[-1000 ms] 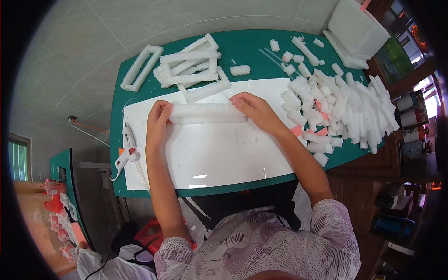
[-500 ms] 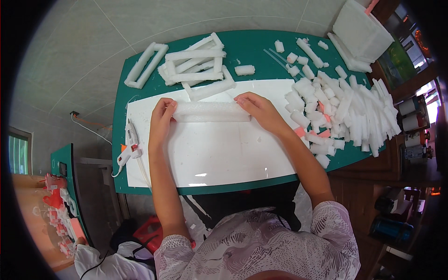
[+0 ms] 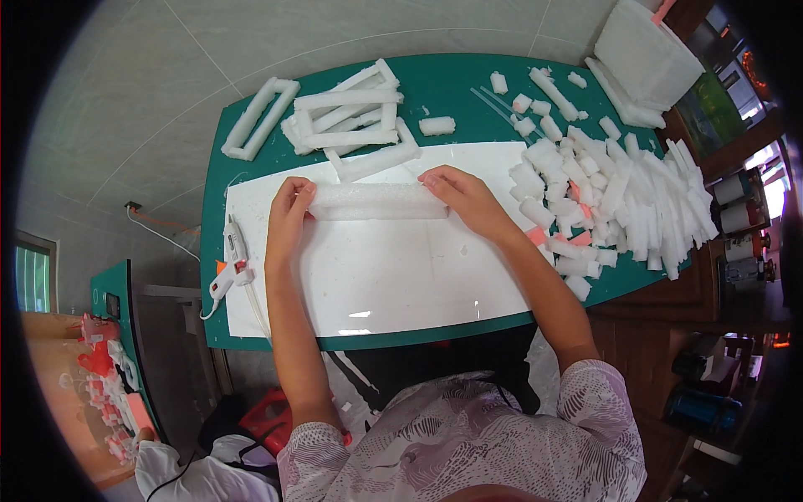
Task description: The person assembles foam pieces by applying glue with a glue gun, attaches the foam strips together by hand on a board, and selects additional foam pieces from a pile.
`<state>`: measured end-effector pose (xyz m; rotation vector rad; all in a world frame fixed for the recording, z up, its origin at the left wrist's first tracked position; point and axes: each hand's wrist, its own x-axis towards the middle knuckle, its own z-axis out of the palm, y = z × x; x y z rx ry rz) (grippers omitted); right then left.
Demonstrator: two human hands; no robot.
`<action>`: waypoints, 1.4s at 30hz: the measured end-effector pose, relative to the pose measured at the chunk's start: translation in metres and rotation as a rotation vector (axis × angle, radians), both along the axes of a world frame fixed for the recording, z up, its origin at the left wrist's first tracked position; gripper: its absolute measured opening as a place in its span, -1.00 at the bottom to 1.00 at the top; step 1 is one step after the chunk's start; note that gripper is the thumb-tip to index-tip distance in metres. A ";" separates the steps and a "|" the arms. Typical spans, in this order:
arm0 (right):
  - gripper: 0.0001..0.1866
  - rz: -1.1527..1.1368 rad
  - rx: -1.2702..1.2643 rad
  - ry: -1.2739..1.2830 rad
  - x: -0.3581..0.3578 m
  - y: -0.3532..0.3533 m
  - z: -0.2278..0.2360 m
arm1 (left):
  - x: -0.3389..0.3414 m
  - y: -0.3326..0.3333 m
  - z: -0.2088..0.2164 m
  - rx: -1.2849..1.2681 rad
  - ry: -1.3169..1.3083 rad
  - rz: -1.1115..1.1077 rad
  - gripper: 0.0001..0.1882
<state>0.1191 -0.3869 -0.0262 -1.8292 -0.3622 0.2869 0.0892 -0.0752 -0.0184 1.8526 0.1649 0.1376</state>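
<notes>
A long white foam bar lies crosswise over the upper part of a white board. My left hand is closed on its left end, the thumb turned toward the bar. At the opposite end, my right hand grips the bar between thumb and fingers. Just beyond it, a white foam frame rests partly on the board's far edge. Whether the bar belongs to a larger frame standing on edge, I cannot tell.
Several foam frames are stacked at the far left. Foam pieces and long foam strips are heaped on the right. A white hot glue gun lies left of my left arm, its cord trailing. A co-worker's sleeve shows lower left.
</notes>
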 end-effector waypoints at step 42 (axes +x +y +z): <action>-0.60 -0.015 -0.004 0.024 -0.001 0.001 0.002 | 0.000 0.002 -0.002 -0.013 0.022 -0.018 -0.74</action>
